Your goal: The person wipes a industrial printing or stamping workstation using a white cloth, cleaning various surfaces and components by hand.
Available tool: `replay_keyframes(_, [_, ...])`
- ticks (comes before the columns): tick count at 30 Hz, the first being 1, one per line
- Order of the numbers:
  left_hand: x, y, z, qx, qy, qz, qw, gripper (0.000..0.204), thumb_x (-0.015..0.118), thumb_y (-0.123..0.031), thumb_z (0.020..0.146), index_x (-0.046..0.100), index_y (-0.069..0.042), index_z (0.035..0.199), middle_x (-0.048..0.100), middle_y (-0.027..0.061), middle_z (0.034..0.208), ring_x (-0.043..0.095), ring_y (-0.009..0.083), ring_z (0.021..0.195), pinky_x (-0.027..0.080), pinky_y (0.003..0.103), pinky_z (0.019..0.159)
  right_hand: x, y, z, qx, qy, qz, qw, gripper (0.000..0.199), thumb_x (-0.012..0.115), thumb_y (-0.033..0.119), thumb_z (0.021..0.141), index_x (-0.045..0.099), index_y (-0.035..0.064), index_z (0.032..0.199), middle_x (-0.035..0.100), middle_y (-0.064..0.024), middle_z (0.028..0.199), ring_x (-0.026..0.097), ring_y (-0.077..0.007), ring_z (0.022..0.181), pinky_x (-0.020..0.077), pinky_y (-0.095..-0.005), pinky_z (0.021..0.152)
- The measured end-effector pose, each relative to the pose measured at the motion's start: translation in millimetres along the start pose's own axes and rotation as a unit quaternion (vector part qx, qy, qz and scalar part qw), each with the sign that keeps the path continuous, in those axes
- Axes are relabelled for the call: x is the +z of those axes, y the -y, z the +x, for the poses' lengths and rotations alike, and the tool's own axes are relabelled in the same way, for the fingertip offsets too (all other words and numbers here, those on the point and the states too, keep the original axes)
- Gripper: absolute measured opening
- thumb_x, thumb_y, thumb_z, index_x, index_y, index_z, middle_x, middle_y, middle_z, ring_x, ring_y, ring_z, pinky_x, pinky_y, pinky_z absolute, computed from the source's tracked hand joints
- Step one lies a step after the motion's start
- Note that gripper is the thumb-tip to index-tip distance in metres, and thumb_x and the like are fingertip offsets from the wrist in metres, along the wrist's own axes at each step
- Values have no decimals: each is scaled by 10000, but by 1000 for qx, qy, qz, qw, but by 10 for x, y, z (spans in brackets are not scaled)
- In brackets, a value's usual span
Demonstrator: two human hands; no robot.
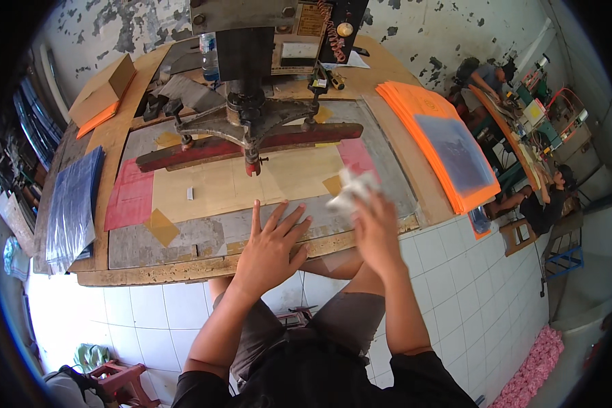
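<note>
My left hand [268, 248] lies with fingers spread at the front edge of a grey metal plate [132, 248], its fingertips reaching a cream sheet [217, 187]. In my right hand [377, 231] is a crumpled white cloth [352, 189], smeared by motion, over the right part of the plate. Pink sheets lie at both ends of the cream one: a left pink sheet [129, 194] and a right pink sheet [355, 155]. Beyond my hands, a press head [245, 122] with a long red bar [319, 137] hangs over the sheets.
Clear plastic sheets [75, 204] lie at the left, near a cardboard box [102, 88]. A stack of orange folders [432, 129] lies at the right. A water bottle [209, 58] stands behind the press. Two other people sit at a bench [506, 129] far right.
</note>
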State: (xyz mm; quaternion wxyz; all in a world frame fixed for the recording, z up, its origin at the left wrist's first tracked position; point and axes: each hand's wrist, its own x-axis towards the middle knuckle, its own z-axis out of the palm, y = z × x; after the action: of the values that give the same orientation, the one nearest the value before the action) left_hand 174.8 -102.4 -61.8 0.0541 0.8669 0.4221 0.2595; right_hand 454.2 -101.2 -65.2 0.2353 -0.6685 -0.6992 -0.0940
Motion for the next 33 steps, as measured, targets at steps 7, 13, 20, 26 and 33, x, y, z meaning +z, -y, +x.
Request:
replay_keyframes(7, [-102, -50, 32, -10, 15, 0, 1000, 528, 699, -370, 1078, 695, -143, 1554, 593, 60, 1699, 438, 349, 1643, 153, 733, 1388, -222, -207, 51, -106, 95, 115, 983, 529, 718, 127, 1057, 665, 200, 1578, 536, -134, 1698, 472, -433, 1587, 313, -705, 1320])
replay_keyframes(13, [-17, 6, 28, -9, 13, -7, 1000, 526, 698, -369, 1078, 697, -139, 1551, 609, 61, 1681, 437, 344, 1645, 153, 731, 1389, -90, -160, -220, 5, 11, 67, 998, 526, 746, 101, 1004, 713, 193, 1521, 560, -107, 1695, 490, -405, 1583, 319, -682, 1325])
replay_keyframes(20, [-59, -11, 22, -17, 21, -15, 1000, 536, 704, -369, 1071, 694, -132, 1552, 604, 59, 1688, 440, 332, 1647, 144, 730, 1390, -498, -32, -94, -110, 185, 159, 964, 490, 743, 75, 996, 750, 220, 1464, 595, -84, 1681, 457, -371, 1629, 291, -688, 1337])
replay_keyframes(26, [1, 13, 37, -3, 5, -11, 1000, 534, 705, -374, 1068, 698, -132, 1543, 596, 62, 1696, 444, 328, 1644, 154, 713, 1396, 80, -438, 262, 49, 9, 39, 998, 529, 685, 114, 1071, 636, 175, 1595, 512, -146, 1732, 452, -402, 1625, 285, -692, 1336])
replay_keyframes(33, [-27, 20, 9, -18, 7, -33, 999, 515, 721, -391, 1055, 726, -118, 1491, 605, 59, 1675, 456, 328, 1633, 184, 709, 1393, -378, 320, -214, -114, 164, 187, 962, 548, 717, 114, 1029, 673, 190, 1570, 529, -106, 1732, 452, -405, 1624, 274, -660, 1356])
